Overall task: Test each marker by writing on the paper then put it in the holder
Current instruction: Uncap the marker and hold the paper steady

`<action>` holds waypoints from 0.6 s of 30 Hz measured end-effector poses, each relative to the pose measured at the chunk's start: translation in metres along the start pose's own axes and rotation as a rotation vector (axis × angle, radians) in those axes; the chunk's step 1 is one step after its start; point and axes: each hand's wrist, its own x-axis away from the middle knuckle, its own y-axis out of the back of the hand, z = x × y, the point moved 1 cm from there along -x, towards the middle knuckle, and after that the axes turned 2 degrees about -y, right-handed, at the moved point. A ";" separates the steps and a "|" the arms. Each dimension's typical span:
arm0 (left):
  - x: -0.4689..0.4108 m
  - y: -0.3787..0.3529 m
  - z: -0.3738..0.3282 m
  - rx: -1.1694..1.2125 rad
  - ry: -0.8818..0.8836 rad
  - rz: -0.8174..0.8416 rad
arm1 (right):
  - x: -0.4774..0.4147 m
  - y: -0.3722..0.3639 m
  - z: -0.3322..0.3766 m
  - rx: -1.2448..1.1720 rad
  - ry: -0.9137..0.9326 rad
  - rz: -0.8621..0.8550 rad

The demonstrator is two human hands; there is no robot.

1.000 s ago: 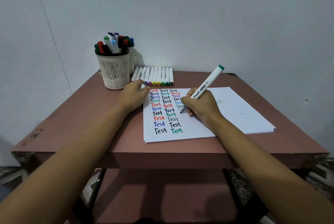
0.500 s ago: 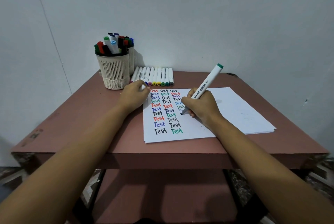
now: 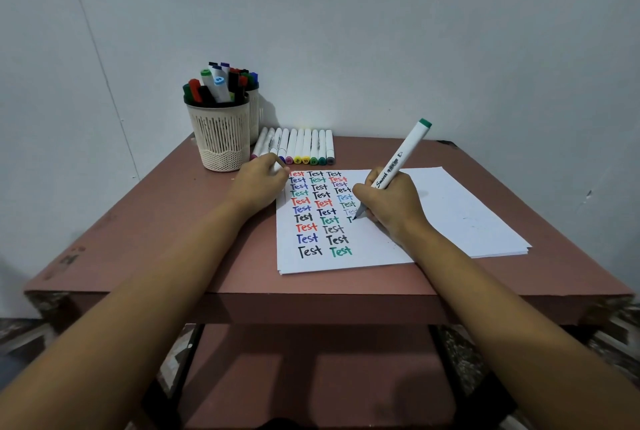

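Head view, marker (image 3: 399, 166) tip shifted lower, dark "T" begun on paper (image 3: 450, 218); white barrel, green end, pinched by right grip (image 3: 391, 207); left grip (image 3: 258, 183) curled, contents unclear

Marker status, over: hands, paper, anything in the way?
Right hand grips green-capped marker, tip on paper, mid-word. Left hand curled at paper's corner, contents unclear. Holder crowded, row of markers beside it.
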 end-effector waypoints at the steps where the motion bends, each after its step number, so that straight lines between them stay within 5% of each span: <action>1: 0.000 0.000 0.000 -0.001 -0.003 -0.001 | 0.000 0.000 0.000 -0.003 0.004 0.001; 18: 0.002 0.001 -0.002 0.005 -0.005 0.009 | 0.002 0.002 0.001 0.018 0.026 -0.023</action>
